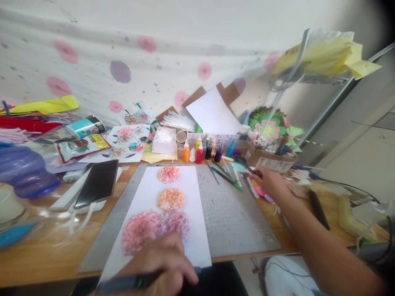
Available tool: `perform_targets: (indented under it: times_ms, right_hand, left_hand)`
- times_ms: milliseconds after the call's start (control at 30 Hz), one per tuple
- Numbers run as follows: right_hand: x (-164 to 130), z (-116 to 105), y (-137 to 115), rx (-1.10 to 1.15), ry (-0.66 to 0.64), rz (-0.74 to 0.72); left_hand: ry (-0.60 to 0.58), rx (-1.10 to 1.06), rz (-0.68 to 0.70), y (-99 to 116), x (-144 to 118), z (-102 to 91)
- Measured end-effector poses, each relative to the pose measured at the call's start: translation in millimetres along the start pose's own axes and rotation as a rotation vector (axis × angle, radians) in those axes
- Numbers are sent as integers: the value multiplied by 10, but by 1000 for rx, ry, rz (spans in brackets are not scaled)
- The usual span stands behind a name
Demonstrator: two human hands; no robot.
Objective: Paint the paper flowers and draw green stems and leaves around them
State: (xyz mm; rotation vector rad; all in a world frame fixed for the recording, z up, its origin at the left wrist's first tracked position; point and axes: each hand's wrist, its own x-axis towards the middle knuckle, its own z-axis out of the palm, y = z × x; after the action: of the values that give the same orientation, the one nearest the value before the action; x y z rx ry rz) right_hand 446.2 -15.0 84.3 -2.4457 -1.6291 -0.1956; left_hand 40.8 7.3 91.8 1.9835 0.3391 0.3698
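My left hand (165, 261) is closed over the lower edge of a white sheet of paper (188, 185). A dark pen (131, 281) lies in its fingers, blurred by motion. Stamped on the sheet are round flower prints: a red one (168, 174) at the top, an orange one (171, 199) below it, then a large pink one (140, 232) and a purple one (174, 225). My right hand (269, 181) reaches to the right of the mat, its fingers pinched at the end of a dark slim object (245, 165) whose kind I cannot make out.
Under the sheet lies a grey cutting mat (234, 222), with several pens (226, 176) on it. Small paint bottles (200, 153) stand behind. A phone (98, 183) is at left, a cardboard box (271, 158) of tools at right. Finished flower pictures (129, 139) lie further back.
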Motion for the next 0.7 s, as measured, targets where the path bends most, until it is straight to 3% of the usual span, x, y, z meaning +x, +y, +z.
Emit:
perform_targets:
  times_ms: [100,267,400,467,567,700]
  right_hand:
    - [139,69,-165,-2,-34,-12]
    - [218,284,-723,81,-165,-117]
    - [233,232,-793,187,-153,-54]
    - [154,103,-736,284,-116,-22]
    - [-118,-134,-686,496,-86,-53]
    - [-592,-335,-704,825,-135,-223]
  left_hand:
    - [61,-143,-503,184,465,-90]
    - [45,-79,-598,74,1498,-37]
    - [140,26,-614,-74,2017,-28]
    - [243,96,-560,-82,2077,-72]
    - [319,216,-384,-3,1951,-159]
    - [185,326,-130,171,1548,-206]
